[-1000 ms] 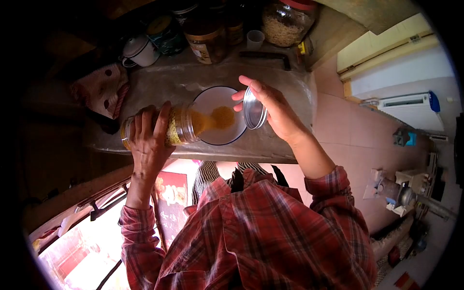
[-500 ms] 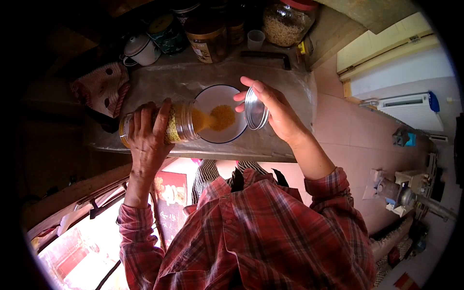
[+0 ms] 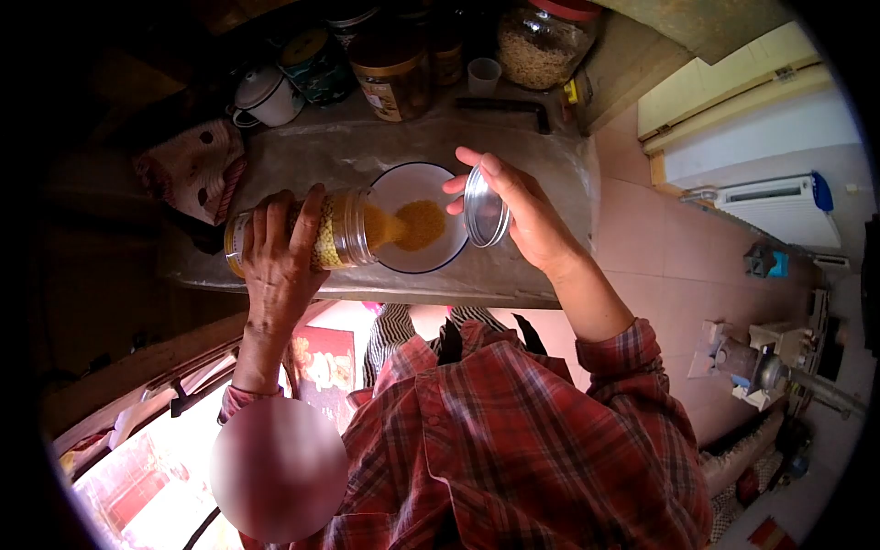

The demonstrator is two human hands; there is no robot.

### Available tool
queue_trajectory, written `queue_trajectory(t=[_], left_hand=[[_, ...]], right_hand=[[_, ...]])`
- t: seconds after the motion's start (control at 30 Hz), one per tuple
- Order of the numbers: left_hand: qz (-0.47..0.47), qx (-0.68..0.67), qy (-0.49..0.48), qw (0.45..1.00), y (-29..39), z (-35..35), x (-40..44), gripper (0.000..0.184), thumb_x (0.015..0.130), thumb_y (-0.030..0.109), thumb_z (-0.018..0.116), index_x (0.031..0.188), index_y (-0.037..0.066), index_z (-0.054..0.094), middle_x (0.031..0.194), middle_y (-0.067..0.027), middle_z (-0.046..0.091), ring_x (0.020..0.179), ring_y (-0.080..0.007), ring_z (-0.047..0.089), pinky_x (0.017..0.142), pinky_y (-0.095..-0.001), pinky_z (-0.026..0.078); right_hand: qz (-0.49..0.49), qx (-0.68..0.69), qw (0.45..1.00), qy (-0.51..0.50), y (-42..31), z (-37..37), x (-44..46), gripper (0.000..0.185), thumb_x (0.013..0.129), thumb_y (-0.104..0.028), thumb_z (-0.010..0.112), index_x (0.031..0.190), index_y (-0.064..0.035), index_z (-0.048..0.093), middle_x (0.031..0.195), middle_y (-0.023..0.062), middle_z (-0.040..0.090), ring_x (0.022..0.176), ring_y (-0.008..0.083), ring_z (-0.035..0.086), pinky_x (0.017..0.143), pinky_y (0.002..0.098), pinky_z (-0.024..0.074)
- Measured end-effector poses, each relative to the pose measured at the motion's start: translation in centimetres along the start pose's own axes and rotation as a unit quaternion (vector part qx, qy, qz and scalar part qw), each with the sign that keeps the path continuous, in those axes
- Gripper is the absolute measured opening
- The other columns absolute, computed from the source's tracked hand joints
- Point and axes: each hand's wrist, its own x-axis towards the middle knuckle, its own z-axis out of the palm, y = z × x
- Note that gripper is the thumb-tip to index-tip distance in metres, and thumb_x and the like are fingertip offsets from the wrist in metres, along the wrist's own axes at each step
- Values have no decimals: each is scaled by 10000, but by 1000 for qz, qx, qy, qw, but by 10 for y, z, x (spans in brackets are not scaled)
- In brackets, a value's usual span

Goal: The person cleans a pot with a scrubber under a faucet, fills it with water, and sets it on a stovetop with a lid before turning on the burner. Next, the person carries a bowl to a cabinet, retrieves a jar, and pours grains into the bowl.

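My left hand [image 3: 280, 243] is wrapped round a clear jar [image 3: 343, 231] with a label, tipped sideways with its mouth over a white bowl [image 3: 390, 186]. Yellow grain [image 3: 422, 225] pours from the jar and lies in a heap in the bowl, which has a dark rim. Between the thumb and fingers of my right hand [image 3: 526, 203] is a round silvery lid [image 3: 486, 207], held upright at the bowl's right side.
Along the back of the counter [image 3: 321, 147] stand a lidded white mug [image 3: 269, 96], a brown-lidded jar [image 3: 392, 81], a small cup [image 3: 484, 75] and a red-lidded jar [image 3: 543, 46]. A patterned cloth [image 3: 197, 170] lies at the left, a dark bar [image 3: 504, 105] behind the bowl.
The heap of grain in the bowl has grown wider. My left hand and the jar have shifted slightly left, while my right hand with the lid has hardly moved.
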Motion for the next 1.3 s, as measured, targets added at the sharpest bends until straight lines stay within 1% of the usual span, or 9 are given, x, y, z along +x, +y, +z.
queue_trajectory(t=[0.17,0.23,0.27,0.37,0.43,0.57,0.67,0.73,1.3], left_hand=[[5,0,-3,1000,1,-2,3,839,532,139,765,1305,159,439,1091,-127,498,976,-309,512,833,-427,411],[7,1,-2,1000,2,-2,3,841,530,132,762,1306,157,439,1092,-129,497,977,-311,512,833,-427,412],[6,2,-10,1000,2,-2,4,844,526,122,759,1306,156,438,1093,-132,496,977,-312,511,832,-427,414],[10,2,-14,1000,2,0,4,855,516,103,755,1307,155,437,1095,-135,493,975,-313,511,833,-426,417],[15,0,-12,1000,2,0,5,862,510,93,754,1308,155,436,1096,-137,492,974,-314,511,834,-425,419],[16,-2,-15,1000,2,2,7,869,501,88,756,1306,158,437,1098,-136,490,975,-314,511,844,-426,421],[17,1,-19,1000,3,2,7,873,500,87,758,1308,158,434,1097,-135,490,980,-313,511,848,-428,421],[19,-3,-19,1000,3,1,8,875,499,86,759,1308,157,432,1096,-135,490,982,-312,511,849,-429,421],[18,-17,-26,999,3,2,13,936,433,84,797,1294,148,435,1111,-136,483,996,-319,505,856,-423,418]], right_hand=[[-5,4,1000,-1,-2,0,-1,623,933,-475,439,1339,-4,394,1074,140,610,928,211,620,787,289,488],[0,17,1000,14,-5,2,-2,823,843,-599,525,1274,92,406,1027,179,592,894,194,615,834,286,436],[0,16,1000,14,-5,2,-2,823,843,-599,525,1274,92,406,1027,179,592,894,194,615,834,286,436],[-7,18,1000,13,-2,1,-3,817,845,-595,525,1266,95,411,1025,177,592,889,192,613,832,284,435],[1,-1,1000,2,0,-1,-3,634,937,-478,428,1338,11,388,1070,135,611,921,206,618,788,288,486],[-4,28,1000,13,-4,2,-5,813,850,-586,526,1272,98,404,1022,174,591,879,184,609,822,284,436],[-7,29,999,11,-4,1,-5,806,854,-578,525,1276,98,400,1021,172,591,880,183,609,822,281,435],[-2,3,1000,8,-1,-2,-5,633,939,-476,425,1340,12,386,1068,135,613,909,208,621,781,292,482],[-2,5,1000,8,0,-2,-3,605,948,-453,417,1339,8,392,1066,138,614,909,211,620,771,295,488]])
